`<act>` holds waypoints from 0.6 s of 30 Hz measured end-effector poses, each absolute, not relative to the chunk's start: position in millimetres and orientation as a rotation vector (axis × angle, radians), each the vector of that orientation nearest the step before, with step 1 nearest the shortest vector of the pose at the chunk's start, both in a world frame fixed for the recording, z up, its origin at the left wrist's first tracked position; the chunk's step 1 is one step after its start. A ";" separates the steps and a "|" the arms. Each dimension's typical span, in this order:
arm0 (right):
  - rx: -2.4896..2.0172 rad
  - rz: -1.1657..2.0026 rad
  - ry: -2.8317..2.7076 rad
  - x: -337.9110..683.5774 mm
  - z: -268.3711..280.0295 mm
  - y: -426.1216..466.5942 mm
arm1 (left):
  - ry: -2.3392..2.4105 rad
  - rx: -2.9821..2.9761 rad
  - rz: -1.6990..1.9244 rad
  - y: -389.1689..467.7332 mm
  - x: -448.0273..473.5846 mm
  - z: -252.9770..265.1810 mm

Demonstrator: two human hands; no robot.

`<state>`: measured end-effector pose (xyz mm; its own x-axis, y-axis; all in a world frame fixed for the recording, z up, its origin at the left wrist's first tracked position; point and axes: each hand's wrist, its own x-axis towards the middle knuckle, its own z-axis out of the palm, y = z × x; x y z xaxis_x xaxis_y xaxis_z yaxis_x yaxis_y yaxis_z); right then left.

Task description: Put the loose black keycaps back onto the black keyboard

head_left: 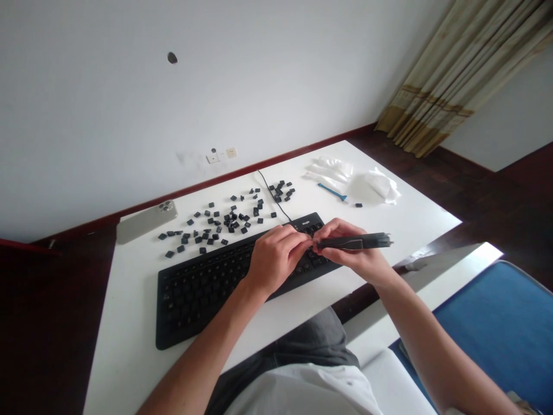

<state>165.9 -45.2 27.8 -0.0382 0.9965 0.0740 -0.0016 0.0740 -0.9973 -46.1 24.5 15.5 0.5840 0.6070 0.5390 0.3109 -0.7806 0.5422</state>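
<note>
Keyboard [203, 288] in black lies slantwise on the white table [125, 328], with loose black keycaps [227, 219] scattered beyond it. Above its right end, the right hand [365, 264] grips a slim black tool with a side clip [367, 240], while the left hand [274, 253] brings its fingertips together beside the tool's left end; whether they pinch anything I cannot tell.

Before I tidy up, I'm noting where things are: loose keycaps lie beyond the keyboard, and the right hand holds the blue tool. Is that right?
Not quite: in the head view, the right hand holds a long black object, while the blue tool lies on the table. Loose keycaps do lie beyond the keyboard.
</note>
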 end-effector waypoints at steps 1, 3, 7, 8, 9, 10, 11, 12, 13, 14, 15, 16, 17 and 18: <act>-1.149 1.180 -1.275 165.4 27.5 -45.3 | 0.745 2.429 1.039 24.5 -46.1 14.7; -1.172 1.182 -1.281 166.4 28.2 -45.4 | 0.778 2.412 1.052 24.6 -46.0 13.6; -1.277 1.100 -1.398 183.7 35.9 -45.4 | 0.913 2.372 1.056 24.5 -46.3 13.9; -1.331 1.055 -1.436 191.1 38.4 -45.3 | 0.924 2.392 1.030 24.0 -46.1 14.2; -1.394 1.012 -1.473 199.2 40.8 -45.1 | 0.914 2.431 0.991 22.9 -45.6 14.3; -1.458 0.983 -1.507 207.4 42.9 -44.7 | 0.884 2.485 0.943 21.3 -44.7 14.2; -1.519 0.965 -1.539 215.2 44.7 -44.2 | 0.844 2.545 0.890 19.1 -43.3 13.9; -1.570 0.946 -1.577 222.2 46.2 -43.6 | 0.804 2.604 0.835 16.5 -41.5 13.5; -1.611 0.929 -1.619 227.9 47.4 -42.8 | 0.779 2.656 0.781 13.5 -39.4 12.9; -1.638 0.910 -1.663 232.1 48.5 -41.9 | 0.771 2.697 0.730 10.4 -37.0 12.3; -1.649 0.893 -1.703 234.9 49.6 -40.9 | 0.777 2.729 0.681 7.5 -34.5 11.7; -1.650 0.879 -1.738 236.2 50.7 -39.8 | 0.789 2.753 0.633 4.9 -32.2 11.3; -1.646 0.879 -1.768 236.2 52.0 -38.5 | 0.800 2.770 0.587 2.8 -30.2 10.9; -1.640 0.891 -1.793 235.3 53.5 -37.1 | 0.808 2.783 0.546 1.3 -28.6 10.5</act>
<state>235.3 -37.1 53.5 -0.1075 0.9934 -0.0398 0.6315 0.0373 -0.7744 -28.6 1.3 10.5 0.7832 0.5482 0.2935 0.4772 -0.8325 0.2815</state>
